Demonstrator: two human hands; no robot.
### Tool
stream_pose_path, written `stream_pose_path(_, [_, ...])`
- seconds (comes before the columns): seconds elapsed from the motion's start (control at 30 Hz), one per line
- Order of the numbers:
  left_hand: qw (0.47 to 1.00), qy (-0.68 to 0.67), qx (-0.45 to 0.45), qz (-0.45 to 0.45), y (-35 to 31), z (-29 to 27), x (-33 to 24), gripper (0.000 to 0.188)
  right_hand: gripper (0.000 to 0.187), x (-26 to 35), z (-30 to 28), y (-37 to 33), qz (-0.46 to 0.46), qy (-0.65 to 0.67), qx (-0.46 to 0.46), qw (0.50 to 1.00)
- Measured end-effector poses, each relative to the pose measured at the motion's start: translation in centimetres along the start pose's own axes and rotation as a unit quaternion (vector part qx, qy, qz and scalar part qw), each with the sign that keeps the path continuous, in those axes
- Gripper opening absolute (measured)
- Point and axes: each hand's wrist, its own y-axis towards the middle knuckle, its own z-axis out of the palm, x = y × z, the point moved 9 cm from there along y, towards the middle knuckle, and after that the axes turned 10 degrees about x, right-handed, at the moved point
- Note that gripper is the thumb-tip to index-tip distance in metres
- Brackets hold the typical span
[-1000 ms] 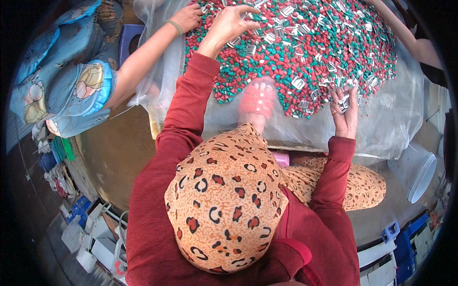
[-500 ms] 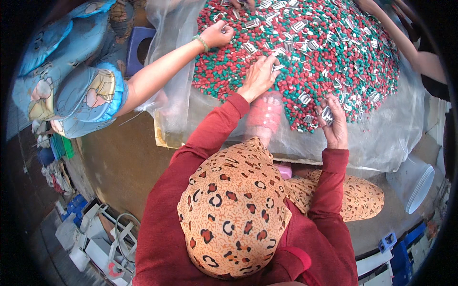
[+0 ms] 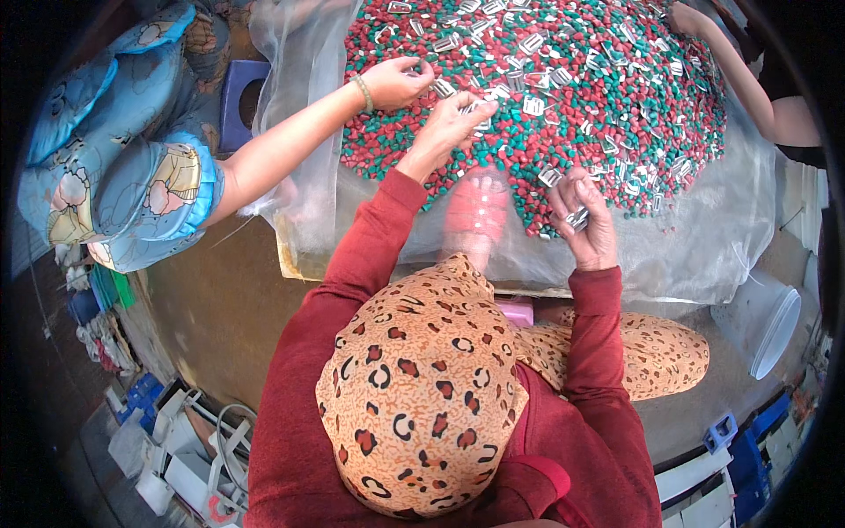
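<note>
A big heap of small red and green pieces (image 3: 563,97) mixed with silvery metal clips lies on a translucent sheet (image 3: 704,246). My left hand (image 3: 444,132), in a red sleeve, reaches onto the near edge of the heap and pinches a metal clip (image 3: 480,106) between its fingertips. Held near the heap's front edge, my right hand (image 3: 588,224) is curled around a small bunch of metal clips (image 3: 576,217). My leopard-print hat (image 3: 418,387) fills the lower middle.
A co-worker in blue floral clothes reaches in from the left, their hand (image 3: 396,81) right beside my left hand. Another person's arm (image 3: 748,84) works at the far right. A foot in a pink sandal (image 3: 475,211) lies under the sheet. A white tub (image 3: 766,317) stands right.
My left hand drew back from deep in the heap to its near edge. My right hand lifted and closed on clips. The co-worker's hand moved right, close to mine.
</note>
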Motion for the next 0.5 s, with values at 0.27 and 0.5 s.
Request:
stream_pose_path(0.27, [0.969, -0.232, 0.055, 0.062, -2.7, -2.0, 0.6, 0.019, 0.020, -2.9, 0.5, 0.1, 0.040, 0.087, -0.020, 0.995])
stream_pose_path(0.5, [0.801, 0.519, -0.208, 0.213, -0.8, -5.6, -4.2, 0.033, 0.044, -2.8, -0.1, 0.9, 0.058, 0.068, -0.016, 0.996])
